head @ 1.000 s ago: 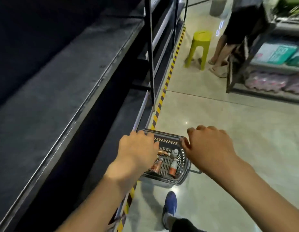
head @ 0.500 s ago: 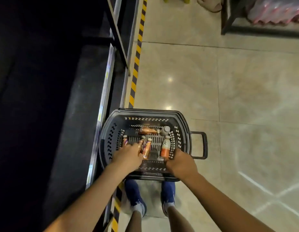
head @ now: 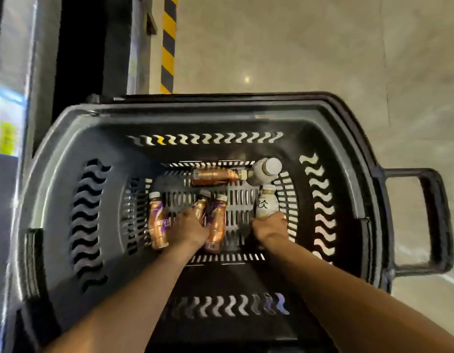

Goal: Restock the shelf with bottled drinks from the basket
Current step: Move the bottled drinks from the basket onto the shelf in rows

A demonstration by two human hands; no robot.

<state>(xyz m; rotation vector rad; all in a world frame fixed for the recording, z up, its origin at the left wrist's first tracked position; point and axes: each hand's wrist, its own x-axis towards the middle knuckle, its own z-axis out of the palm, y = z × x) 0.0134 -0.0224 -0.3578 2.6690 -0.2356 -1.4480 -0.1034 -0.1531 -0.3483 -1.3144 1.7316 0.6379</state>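
Observation:
A dark plastic basket (head: 68, 179) fills the view, standing on the floor. Several bottled drinks lie on its slotted bottom. My left hand (head: 187, 228) is closed around a brown bottle (head: 200, 206) in the middle, between two other brown and purple bottles (head: 157, 222) (head: 217, 225). My right hand (head: 270, 226) grips the base of a white bottle (head: 265, 202) at the right. Another brown bottle (head: 213, 176) lies crosswise at the back, beside a second white bottle (head: 265, 170).
The dark shelf unit (head: 42, 59) runs along the left, with a yellow and black striped strip (head: 168, 42) on the floor at its foot. The basket's pull handle (head: 434, 220) sticks out to the right over the pale tiled floor (head: 310, 47).
The view has dropped much closer to the basket. Both hands have gone deeper in and closed on bottles: the left on a brown one, the right on a white one.

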